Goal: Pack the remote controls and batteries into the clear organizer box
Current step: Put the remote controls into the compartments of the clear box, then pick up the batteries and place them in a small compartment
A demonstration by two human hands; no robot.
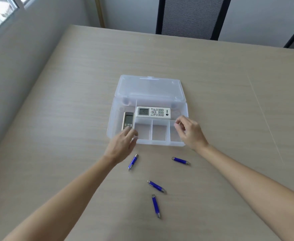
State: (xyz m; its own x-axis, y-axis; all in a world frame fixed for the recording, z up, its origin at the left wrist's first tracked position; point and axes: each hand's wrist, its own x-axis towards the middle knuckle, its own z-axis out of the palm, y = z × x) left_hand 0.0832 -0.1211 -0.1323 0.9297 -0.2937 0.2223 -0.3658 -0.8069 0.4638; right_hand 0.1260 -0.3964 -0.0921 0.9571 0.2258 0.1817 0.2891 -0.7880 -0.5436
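The clear organizer box [114, 119] lies open on the table, lid folded back. A white remote [152, 113] rests sideways in the long back compartment. A beige remote [128, 122] lies in the left compartment, its near end under my left hand [123, 145], whose fingers are spread and touch it. My right hand [189, 132] hovers over the box's right front corner, fingers loosely curled, holding nothing. Three small front compartments [158, 131] hold nothing. Several blue batteries lie on the table nearer me: battery [132, 162], battery [180, 160], battery [156, 186].
A further blue battery [155, 205] lies closest to me. The wooden table [229, 105] spreads around the box. A black mesh chair [191, 16] stands at the far edge, and a wall with a window is on the left.
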